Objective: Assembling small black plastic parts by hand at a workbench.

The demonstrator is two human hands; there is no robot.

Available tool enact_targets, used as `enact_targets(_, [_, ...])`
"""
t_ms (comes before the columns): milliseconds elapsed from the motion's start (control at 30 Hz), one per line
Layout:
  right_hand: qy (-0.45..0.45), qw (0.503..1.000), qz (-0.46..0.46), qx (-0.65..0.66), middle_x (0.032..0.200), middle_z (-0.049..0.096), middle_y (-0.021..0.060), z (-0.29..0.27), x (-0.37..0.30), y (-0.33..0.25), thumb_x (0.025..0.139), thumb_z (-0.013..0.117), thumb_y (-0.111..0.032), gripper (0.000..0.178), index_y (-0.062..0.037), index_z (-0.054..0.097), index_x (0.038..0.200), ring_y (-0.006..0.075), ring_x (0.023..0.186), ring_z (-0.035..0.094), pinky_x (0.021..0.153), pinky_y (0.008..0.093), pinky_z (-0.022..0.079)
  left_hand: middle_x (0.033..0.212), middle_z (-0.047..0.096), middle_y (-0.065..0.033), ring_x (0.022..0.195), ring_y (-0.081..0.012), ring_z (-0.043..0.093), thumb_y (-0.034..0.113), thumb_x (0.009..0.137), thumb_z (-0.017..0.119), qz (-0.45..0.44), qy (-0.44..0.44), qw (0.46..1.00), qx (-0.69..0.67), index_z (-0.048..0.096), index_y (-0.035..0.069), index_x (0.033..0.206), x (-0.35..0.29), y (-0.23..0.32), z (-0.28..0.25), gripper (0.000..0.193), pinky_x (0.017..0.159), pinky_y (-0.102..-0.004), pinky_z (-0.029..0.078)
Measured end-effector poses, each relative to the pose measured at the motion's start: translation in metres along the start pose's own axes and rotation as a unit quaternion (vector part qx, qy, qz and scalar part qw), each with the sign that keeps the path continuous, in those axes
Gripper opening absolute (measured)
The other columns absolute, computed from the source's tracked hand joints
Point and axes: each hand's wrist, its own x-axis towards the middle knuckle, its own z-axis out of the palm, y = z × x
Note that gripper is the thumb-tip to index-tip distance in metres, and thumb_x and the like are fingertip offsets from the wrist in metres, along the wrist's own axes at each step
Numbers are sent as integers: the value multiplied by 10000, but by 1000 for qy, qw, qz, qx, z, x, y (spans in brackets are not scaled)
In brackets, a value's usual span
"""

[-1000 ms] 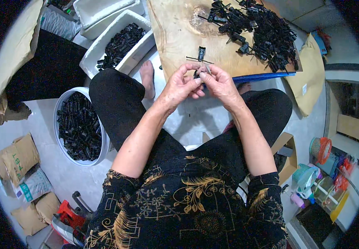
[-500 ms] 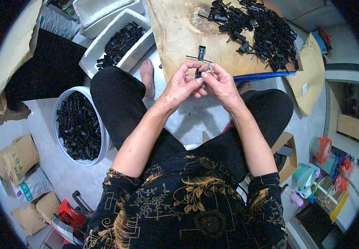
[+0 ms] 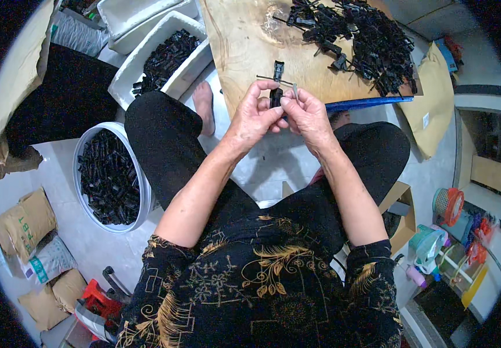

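Note:
Over the table's near edge, my left hand (image 3: 255, 118) is closed around a small black plastic part (image 3: 275, 97), which stands up between thumb and fingers. My right hand (image 3: 309, 120) meets it from the other side, its thumb tip against the part. A thin metal blade (image 3: 295, 90) sticks up out of the right fingers; its handle end is hidden in the grip. Just beyond the fingers, another black plastic piece (image 3: 278, 69) lies on the wooden table (image 3: 244, 40), with a thin black rod (image 3: 266, 77) beside it.
A large heap of black plastic parts (image 3: 372, 49) covers the table's right side. To the left stand a white foam box (image 3: 192, 68) and a white bucket (image 3: 146, 197), both holding black parts. Cartons and paper sacks (image 3: 24, 223) lie at the far left.
The black part now stands more upright and shows more above the left fingers. Both hands have stayed nearly in place; the view has shifted slightly.

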Motion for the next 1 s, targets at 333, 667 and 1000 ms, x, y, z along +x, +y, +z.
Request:
enact_targets(333, [9,999,40,-18,560,457,-78,-4,4,1,839,579,-198,111,-108,516,829,7,417,347,372,172,242,787,556,-49,615,-92,566,6,837,503,5,-6,1000,29,352,74,1204,4,-9,0,403,504,-194,454])
enact_targets(667, [21,998,53,-40,553,473,-68,-11,7,11,823,610,-201,124,-110,525,818,12,410,349,369,176,253,804,548,-46,640,-77,547,-14,856,453,21,-12,996,85,389,66,1218,3,-14,1,377,525,-197,458])
enact_targets(1000, [54,997,36,-49,540,420,-68,-3,9,8,854,573,-293,221,-91,522,927,17,406,318,358,183,234,817,559,-48,660,-83,553,33,876,416,22,10,998,52,386,55,1251,3,-13,0,376,561,-208,464])
